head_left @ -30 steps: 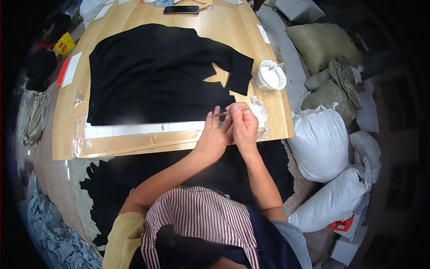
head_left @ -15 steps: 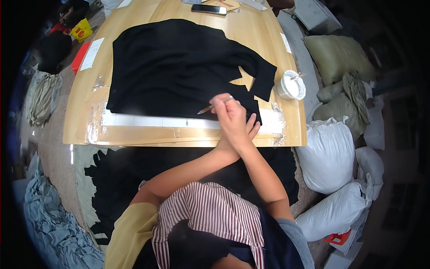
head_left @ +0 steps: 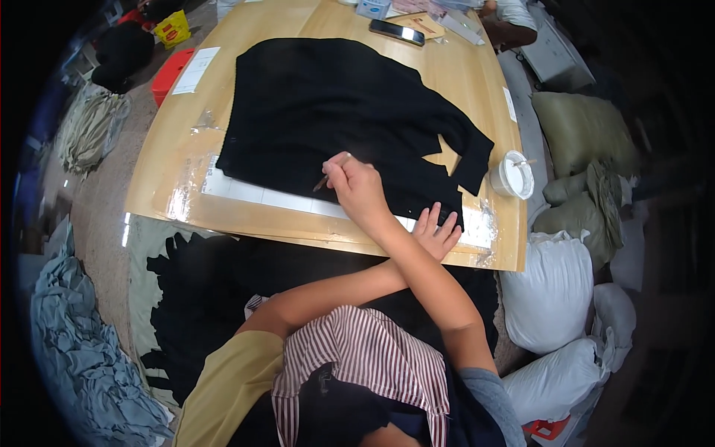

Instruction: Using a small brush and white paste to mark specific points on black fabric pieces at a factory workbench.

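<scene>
A black knit garment (head_left: pixel 328 112) lies flat across the wooden table (head_left: pixel 171 160), its sleeve bent toward the right. My forearms are crossed. My right hand (head_left: pixel 356 186) is closed around a slim, brush-like stick (head_left: pixel 320 183), whose pointed tip is at the garment's near edge. At the right, my left hand (head_left: pixel 438 232) lies with spread fingers on the garment's near right corner. A white marked strip (head_left: pixel 279 198) runs under the near edge of the garment, taped to the table.
A cup of white paste (head_left: pixel 512 176) with a stick in it stands at the right table edge. A phone (head_left: pixel 396 32) lies at the far side. White sacks (head_left: pixel 550 290) fill the floor at right; more black fabric (head_left: pixel 216 298) hangs below the table edge. Another person (head_left: pixel 514 21) sits far right.
My right hand has moved left along the garment's near edge with the stick. My left hand shows more fully, fingers spread at the right corner. The whole view has shifted and tilted.
</scene>
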